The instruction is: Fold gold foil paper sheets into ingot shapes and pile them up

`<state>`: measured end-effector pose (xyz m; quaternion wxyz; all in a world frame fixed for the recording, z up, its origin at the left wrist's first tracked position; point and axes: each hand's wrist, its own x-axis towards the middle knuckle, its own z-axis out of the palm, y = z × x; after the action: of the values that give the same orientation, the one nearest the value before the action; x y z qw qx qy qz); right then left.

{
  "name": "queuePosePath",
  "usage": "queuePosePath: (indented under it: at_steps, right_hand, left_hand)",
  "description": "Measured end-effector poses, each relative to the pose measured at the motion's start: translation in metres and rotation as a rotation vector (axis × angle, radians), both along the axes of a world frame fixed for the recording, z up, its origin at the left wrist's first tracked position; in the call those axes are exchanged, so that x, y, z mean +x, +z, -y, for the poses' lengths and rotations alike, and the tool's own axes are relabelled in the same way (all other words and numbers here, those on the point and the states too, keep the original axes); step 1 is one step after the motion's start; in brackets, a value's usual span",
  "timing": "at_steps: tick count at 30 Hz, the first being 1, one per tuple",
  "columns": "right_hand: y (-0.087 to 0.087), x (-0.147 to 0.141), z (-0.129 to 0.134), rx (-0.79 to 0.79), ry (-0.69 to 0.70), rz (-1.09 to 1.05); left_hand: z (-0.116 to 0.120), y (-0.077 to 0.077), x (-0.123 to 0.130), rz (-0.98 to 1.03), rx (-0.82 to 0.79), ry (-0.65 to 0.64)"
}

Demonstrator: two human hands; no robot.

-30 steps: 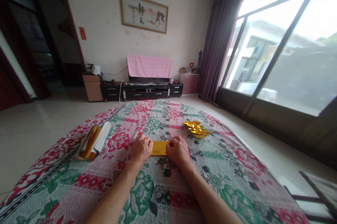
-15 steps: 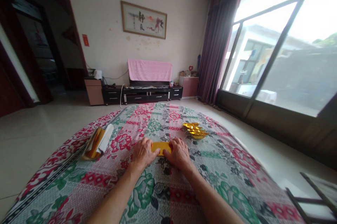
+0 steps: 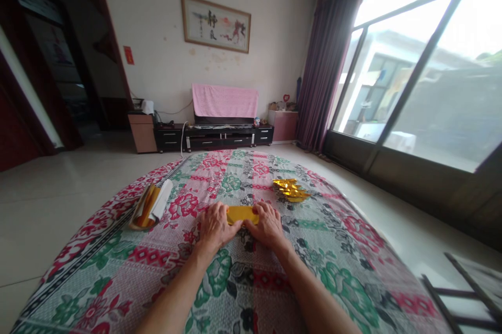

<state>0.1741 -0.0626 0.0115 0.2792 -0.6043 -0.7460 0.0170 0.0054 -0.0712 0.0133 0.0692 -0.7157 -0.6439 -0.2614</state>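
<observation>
A small yellow-gold sheet of paper (image 3: 242, 214) lies between my two hands, low over the patterned tablecloth (image 3: 219, 276). My left hand (image 3: 217, 225) grips its left end, fingers behind and thumb along the near edge. At the right end, my right hand (image 3: 265, 223) holds it the same way, the two thumbs almost meeting in front. Beyond my right hand sits a cluster of shiny gold folded paper pieces (image 3: 291, 191). Off to the left rests a bundle of gold paper (image 3: 149, 207) with a white wrapper around it.
The round table fills the foreground. Behind it stands a low black cabinet (image 3: 219, 140) with a pink cloth (image 3: 225, 100) draped over the thing on top. A dark-framed chair or rack (image 3: 455, 295) is at the lower right. Large windows (image 3: 396, 83) line the right side.
My thumbs have come closer together at the near edge of the gold paper. The view has shifted slightly; the folded pieces and the bundle stay in place on the cloth.
</observation>
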Motion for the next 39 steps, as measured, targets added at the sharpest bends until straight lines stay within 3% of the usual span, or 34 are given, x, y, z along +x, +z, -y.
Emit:
queuePosePath:
  at_steps: [10,17,26,31,39]
  right_hand:
    - [0.004,0.014,-0.009,-0.179,0.102,-0.009]
    - [-0.001,0.018,-0.016,-0.206,0.127,-0.011]
    - [-0.001,0.012,-0.014,-0.165,0.083,-0.032]
    - [0.0,0.004,-0.002,0.005,0.026,-0.03]
    - [0.0,0.003,0.002,0.029,0.01,-0.022]
  left_hand:
    - [-0.002,-0.001,-0.001,0.015,-0.02,-0.01]
    - [-0.002,-0.001,-0.001,0.006,-0.019,-0.006]
    - [-0.004,-0.002,-0.001,-0.006,-0.021,-0.008]
    - [-0.005,-0.005,-0.002,-0.008,-0.001,-0.006]
    - [-0.002,-0.004,0.001,-0.018,0.029,-0.002]
